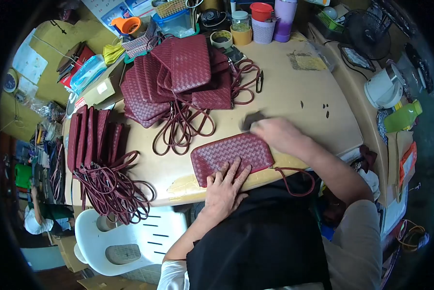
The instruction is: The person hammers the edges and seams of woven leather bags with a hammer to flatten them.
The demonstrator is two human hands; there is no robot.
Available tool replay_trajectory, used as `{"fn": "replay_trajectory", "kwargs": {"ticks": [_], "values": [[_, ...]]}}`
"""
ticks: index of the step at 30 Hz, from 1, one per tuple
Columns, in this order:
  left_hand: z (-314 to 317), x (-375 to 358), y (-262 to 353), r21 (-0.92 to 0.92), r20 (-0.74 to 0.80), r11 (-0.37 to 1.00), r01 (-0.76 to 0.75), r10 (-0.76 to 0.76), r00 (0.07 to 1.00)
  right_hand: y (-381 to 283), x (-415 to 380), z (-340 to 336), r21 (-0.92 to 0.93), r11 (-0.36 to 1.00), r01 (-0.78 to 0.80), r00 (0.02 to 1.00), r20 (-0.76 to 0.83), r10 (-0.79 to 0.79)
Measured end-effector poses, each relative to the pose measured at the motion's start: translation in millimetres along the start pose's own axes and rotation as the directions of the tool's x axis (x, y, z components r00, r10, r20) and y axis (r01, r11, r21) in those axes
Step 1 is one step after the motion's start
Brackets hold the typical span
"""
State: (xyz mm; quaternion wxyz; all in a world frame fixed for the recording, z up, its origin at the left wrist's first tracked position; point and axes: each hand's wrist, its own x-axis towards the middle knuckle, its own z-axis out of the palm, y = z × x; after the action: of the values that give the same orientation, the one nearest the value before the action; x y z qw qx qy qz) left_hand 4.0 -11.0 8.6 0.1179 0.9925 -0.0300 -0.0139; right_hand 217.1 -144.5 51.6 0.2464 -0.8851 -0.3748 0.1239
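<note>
A dark red woven pouch [217, 153] lies flat at the table's front edge, its wrist strap [301, 180] looping off the right end. Spread fingers of my left hand [226, 189] rest on the pouch's lower part. My right hand [279, 137] is at its upper right corner, closed around a small dark object [251, 121] blurred by motion, which I cannot make out. Behind to the left lies a pile of similar woven pouches [190, 65] with looped straps. More pouches [92, 135] stand side by side at the table's left end, their straps hanging over the edge.
Tape [221, 38], a glass jar [240, 21] and a red cup [261, 12] line the table's back. A white chair [91, 241] stands at the front left. At right are a white device [383, 89] and a green bottle [403, 117]. Another person [38, 222] is far left.
</note>
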Motion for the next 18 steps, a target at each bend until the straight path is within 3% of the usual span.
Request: {"fn": "replay_trajectory", "kwargs": {"ticks": [1, 3, 6, 7, 10, 11, 12, 14, 15, 16, 18], "values": [[-2, -3, -5, 0.002, -0.005, 1.000, 0.004, -0.004, 1.000, 7, 4, 9, -0.054, 0.998, 0.027, 0.999, 0.043, -0.025], [-8, -12, -19, -0.182, -0.244, 0.982, 0.049, -0.094, 0.965, 10, 10, 5, -0.168, 0.985, 0.049, 0.997, 0.066, -0.039], [-2, -20, -39, -0.228, -0.304, 0.961, 0.158, -0.224, 0.926, -32, 11, -34, -0.145, 0.989, -0.043, 0.997, 0.064, 0.053], [-3, -20, -32, -0.278, -0.324, 0.951, 0.134, -0.224, 0.919, -34, 11, -31, -0.017, 1.000, 0.000, 1.000, -0.024, -0.001], [15, -19, -20, -0.357, -0.317, 0.934, -0.009, -0.113, 0.942, -18, 13, 16, -0.030, 0.993, 0.113, 0.992, 0.064, -0.111], [19, -17, -20, -0.339, -0.316, 0.940, -0.033, -0.081, 0.945, -3, 17, 31, -0.108, 0.977, 0.185, 0.971, 0.172, -0.164], [17, -19, -23, -0.334, -0.318, 0.942, -0.030, -0.083, 0.944, -7, 17, 21, -0.107, 0.976, 0.190, 0.971, 0.169, -0.171], [14, -19, -31, -0.385, -0.366, 0.922, -0.045, -0.108, 0.924, -19, 22, -13, -0.286, 0.939, 0.192, 0.979, 0.126, -0.162], [7, -20, -31, -0.296, -0.384, 0.955, 0.018, -0.136, 0.913, -18, 23, -16, -0.274, 0.933, 0.233, 0.972, 0.026, -0.235], [10, -21, -34, -0.295, -0.384, 0.955, 0.021, -0.138, 0.913, -15, 22, -10, -0.272, 0.933, 0.236, 0.971, 0.026, -0.238], [19, -24, -39, -0.323, -0.401, 0.946, -0.007, -0.130, 0.907, -10, 18, 14, -0.095, 0.954, 0.284, 0.959, 0.046, -0.280]]}}
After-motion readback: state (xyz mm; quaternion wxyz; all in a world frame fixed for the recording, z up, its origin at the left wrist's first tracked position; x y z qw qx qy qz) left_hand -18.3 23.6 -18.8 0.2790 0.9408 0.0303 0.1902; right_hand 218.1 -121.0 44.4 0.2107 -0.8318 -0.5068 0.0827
